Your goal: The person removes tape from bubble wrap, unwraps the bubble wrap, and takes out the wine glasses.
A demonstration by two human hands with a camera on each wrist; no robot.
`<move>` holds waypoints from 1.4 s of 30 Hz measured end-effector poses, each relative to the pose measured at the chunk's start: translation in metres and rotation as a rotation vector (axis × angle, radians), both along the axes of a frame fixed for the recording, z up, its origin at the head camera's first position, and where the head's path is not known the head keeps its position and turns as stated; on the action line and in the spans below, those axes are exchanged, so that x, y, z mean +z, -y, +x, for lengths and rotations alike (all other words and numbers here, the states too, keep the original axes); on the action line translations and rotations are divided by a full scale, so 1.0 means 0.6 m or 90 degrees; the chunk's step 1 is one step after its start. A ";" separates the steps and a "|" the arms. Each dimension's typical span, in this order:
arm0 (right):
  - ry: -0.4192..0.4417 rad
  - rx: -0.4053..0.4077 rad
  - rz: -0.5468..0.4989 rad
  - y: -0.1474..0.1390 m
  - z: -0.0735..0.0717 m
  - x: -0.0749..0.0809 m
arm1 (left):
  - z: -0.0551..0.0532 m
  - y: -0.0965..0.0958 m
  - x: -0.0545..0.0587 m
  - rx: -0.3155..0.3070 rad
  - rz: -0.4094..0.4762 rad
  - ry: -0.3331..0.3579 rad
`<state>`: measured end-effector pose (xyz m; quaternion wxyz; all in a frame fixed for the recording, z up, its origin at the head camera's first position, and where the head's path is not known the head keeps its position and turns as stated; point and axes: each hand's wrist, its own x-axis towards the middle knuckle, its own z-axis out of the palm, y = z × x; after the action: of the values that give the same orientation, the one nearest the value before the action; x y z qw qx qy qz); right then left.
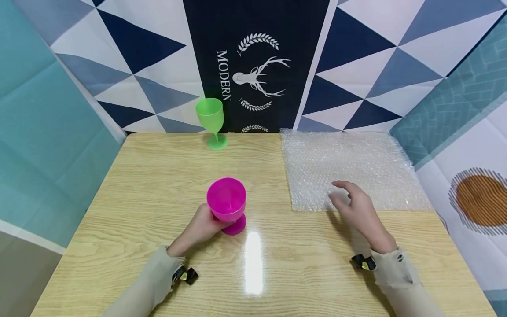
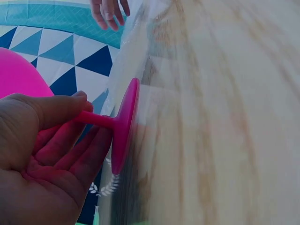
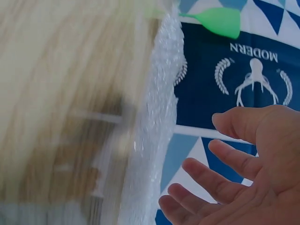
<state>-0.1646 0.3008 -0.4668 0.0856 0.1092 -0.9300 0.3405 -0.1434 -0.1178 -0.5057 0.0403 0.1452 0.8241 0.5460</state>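
Note:
A magenta plastic goblet [image 1: 226, 199] stands upright near the middle of the wooden table, and my left hand [image 1: 203, 225] grips it by the stem. In the left wrist view the thumb and fingers [image 2: 63, 110] wrap the stem just above the round foot [image 2: 124, 126], which is close over the tabletop. My right hand [image 1: 356, 211] hovers at the near edge of a sheet of bubble wrap [image 1: 348, 167], with nothing in it. Its fingers [image 3: 206, 183] are spread and relaxed in the right wrist view.
A green goblet [image 1: 210, 115] stands upright at the table's back edge, left of centre. Behind the wooden table [image 1: 158, 176] hangs a patterned cloth [image 1: 253, 66] with triangles and a deer head. The bubble wrap covers the back right part of the table.

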 end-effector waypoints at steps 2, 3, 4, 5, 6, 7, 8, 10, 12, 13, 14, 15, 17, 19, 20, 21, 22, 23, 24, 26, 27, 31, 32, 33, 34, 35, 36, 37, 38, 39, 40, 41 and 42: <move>-0.017 0.011 0.012 0.008 0.000 -0.004 | 0.000 0.000 -0.002 -0.004 0.001 0.000; -0.021 0.016 0.018 0.012 0.001 -0.005 | 0.000 -0.001 -0.002 -0.006 0.003 -0.001; -0.028 0.021 0.024 0.016 0.002 -0.006 | 0.000 -0.001 -0.003 -0.008 0.004 -0.003; -0.029 0.024 0.030 0.020 0.003 -0.007 | 0.000 -0.001 -0.003 -0.011 0.007 -0.006; -0.032 0.029 0.038 0.024 0.003 -0.008 | 0.000 -0.002 -0.003 -0.012 0.008 -0.005; -0.029 0.033 0.045 0.027 0.004 -0.009 | 0.000 -0.002 -0.003 -0.013 0.009 -0.007; -0.024 0.038 0.053 0.030 0.004 -0.009 | 0.000 -0.003 -0.003 -0.014 0.009 -0.007; -0.012 0.046 0.062 0.035 0.004 -0.011 | 0.000 -0.005 -0.002 -0.016 0.009 -0.011; -0.002 0.056 0.071 0.038 0.003 -0.013 | 0.000 -0.007 -0.002 -0.016 0.005 -0.012; 0.002 0.061 0.072 0.040 0.002 -0.015 | 0.000 -0.008 -0.001 -0.017 0.004 -0.013; 0.002 0.065 0.074 0.041 0.001 -0.017 | 0.001 -0.009 -0.001 -0.017 0.002 -0.012; 0.001 0.069 0.076 0.041 0.000 -0.020 | 0.001 -0.009 0.000 -0.018 0.000 -0.011; 0.003 0.076 0.082 0.042 -0.002 -0.025 | 0.002 -0.011 0.001 -0.021 -0.002 -0.004; 0.005 0.086 0.093 0.044 -0.004 -0.030 | 0.002 -0.012 0.002 -0.023 -0.003 0.000; 0.005 0.091 0.103 0.045 -0.004 -0.032 | 0.002 -0.012 0.002 -0.022 -0.004 0.001; 0.004 0.097 0.114 0.046 -0.005 -0.033 | 0.002 -0.012 0.002 -0.022 -0.004 0.000; 0.005 0.102 0.123 0.047 -0.005 -0.035 | 0.002 -0.012 0.001 -0.021 -0.005 -0.002; 0.005 0.106 0.133 0.049 -0.005 -0.035 | 0.001 -0.012 0.001 -0.021 -0.007 -0.005; 0.005 0.109 0.143 0.050 -0.005 -0.035 | 0.001 -0.011 0.001 -0.020 -0.009 -0.008; 0.007 0.112 0.156 0.052 -0.005 -0.033 | 0.000 -0.011 0.000 -0.021 -0.012 -0.014; 0.007 0.112 0.160 0.053 -0.004 -0.032 | 0.000 -0.011 0.000 -0.021 -0.013 -0.016; -0.004 0.109 0.167 0.055 -0.004 -0.032 | -0.001 -0.011 -0.001 -0.024 -0.014 -0.023; -0.008 0.109 0.167 0.056 -0.005 -0.032 | -0.001 -0.011 -0.001 -0.025 -0.014 -0.025; -0.014 0.109 0.168 0.056 -0.005 -0.033 | -0.001 -0.011 -0.001 -0.025 -0.011 -0.023; -0.020 0.109 0.169 0.057 -0.005 -0.033 | 0.000 -0.010 -0.001 -0.024 -0.011 -0.024; -0.027 0.110 0.171 0.057 -0.006 -0.034 | 0.000 -0.010 0.000 -0.024 -0.011 -0.023; -0.036 0.112 0.172 0.057 -0.006 -0.035 | 0.001 -0.009 0.000 -0.021 -0.015 -0.023; -0.045 0.114 0.174 0.058 -0.007 -0.035 | 0.002 -0.008 0.000 -0.018 -0.019 -0.023; -0.058 0.117 0.178 0.059 -0.007 -0.036 | 0.002 -0.008 0.001 -0.015 -0.022 -0.024; -0.071 0.119 0.183 0.059 -0.008 -0.036 | 0.002 -0.007 0.001 -0.012 -0.024 -0.024; -0.081 0.121 0.188 0.059 -0.008 -0.036 | 0.003 -0.006 0.001 -0.007 -0.030 -0.026; -0.089 0.121 0.192 0.060 -0.008 -0.036 | 0.003 -0.005 0.001 -0.004 -0.033 -0.028; -0.094 0.121 0.194 0.060 -0.008 -0.035 | 0.002 -0.004 0.001 -0.001 -0.035 -0.030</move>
<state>-0.1696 0.2646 -0.4881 0.1035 0.2331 -0.9474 0.1934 -0.1419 -0.1153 -0.5049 0.0254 0.1571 0.8396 0.5194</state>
